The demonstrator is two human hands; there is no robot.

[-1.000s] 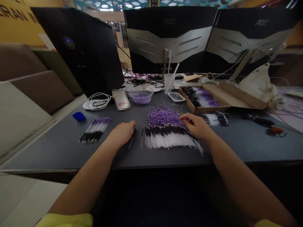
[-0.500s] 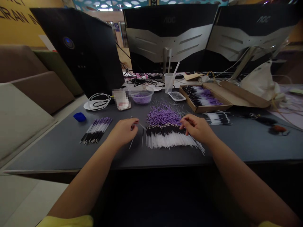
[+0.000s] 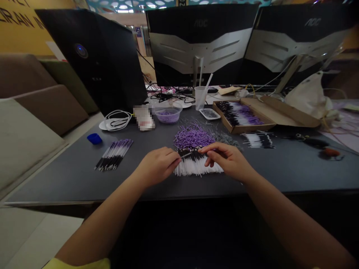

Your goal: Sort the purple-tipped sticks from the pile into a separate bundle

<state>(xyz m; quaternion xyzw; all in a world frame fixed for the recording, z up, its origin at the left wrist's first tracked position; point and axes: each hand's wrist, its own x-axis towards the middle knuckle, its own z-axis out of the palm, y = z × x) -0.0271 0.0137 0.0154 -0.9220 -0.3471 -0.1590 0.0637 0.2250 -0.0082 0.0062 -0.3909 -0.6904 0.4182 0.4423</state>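
Observation:
My left hand pinches a thin light stick that points to the right over a row of black-and-white sticks. My right hand hangs over the right part of that row, thumb and fingers bent close together; whether something small is between them is hard to make out. Just behind the row lies a heap of purple pieces, with grey translucent pieces to its right. A bundle of purple, white and black sticks lies on the left of the dark table.
A blue cap and a phone are at the left. Behind stand a purple-filled bowl, a plastic cup and a small tray. An open cardboard box of sticks is at the right, below the monitors.
My left hand has moved right, to the row's left part, with a stick in its fingers. My right hand has shifted slightly left, and the hands are closer together.

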